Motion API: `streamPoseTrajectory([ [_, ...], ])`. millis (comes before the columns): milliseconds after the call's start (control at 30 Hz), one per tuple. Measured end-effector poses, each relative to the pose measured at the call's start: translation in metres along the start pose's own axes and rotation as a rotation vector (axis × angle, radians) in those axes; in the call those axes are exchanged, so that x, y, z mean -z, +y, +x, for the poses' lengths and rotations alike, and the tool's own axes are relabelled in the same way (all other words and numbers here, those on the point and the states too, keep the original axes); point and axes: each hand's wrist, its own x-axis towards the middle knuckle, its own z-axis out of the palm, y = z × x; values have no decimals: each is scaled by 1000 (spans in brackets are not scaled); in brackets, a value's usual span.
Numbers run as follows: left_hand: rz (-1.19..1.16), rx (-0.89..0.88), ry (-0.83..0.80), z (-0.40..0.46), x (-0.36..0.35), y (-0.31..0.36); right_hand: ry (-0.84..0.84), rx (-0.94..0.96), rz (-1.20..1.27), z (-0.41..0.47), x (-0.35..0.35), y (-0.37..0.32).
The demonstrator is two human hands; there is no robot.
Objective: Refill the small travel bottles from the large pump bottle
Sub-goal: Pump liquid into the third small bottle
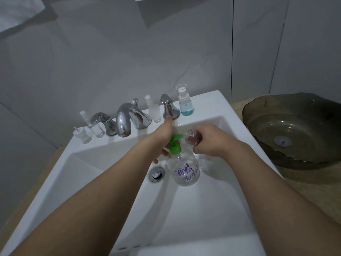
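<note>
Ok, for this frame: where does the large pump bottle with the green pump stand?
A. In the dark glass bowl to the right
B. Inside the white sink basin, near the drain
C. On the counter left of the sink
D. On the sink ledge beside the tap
B: the large pump bottle stands inside the white sink basin, right beside the drain, with the left hand at its green pump.
</note>
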Motion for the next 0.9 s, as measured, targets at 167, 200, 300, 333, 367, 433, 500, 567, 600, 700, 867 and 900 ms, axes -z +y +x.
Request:
streamPoseTrajectory([
  [167,-14,8,-4,-3,3,1,8,5,4,-1,0,1],
  [200,-14,9,-5,-4,3,1,9,6,2,-1,0,1],
  [300,-21,13,-14,-6,5,1,10,13,-5,-3,0,0],
  [333,-29,14,-17,-7,5,2,9,14,-5,-3,1,0],
  [367,-35,15,-21,-8,6,2,7,13,-3,-3,0,0],
  [433,-41,18,-35,-10,7,2,9,15,4,-3,0,-1],
  [500,-41,22,-47,-10,8,2,11,17,6,-4,1,-1],
  [567,-40,25,-58,-10,9,1,9,19,3,-4,1,-2],
  [600,-39,27,-67,-11,9,2,8,19,1,-4,1,-2],
  [700,-41,34,-85,-12,10,2,9,20,5,-3,-1,-2],
  [867,-23,50,-45,-15,7,1,8,23,3,-3,-1,-2],
  [900,-6,51,-31,-18,6,2,8,21,8,-3,-1,-2],
])
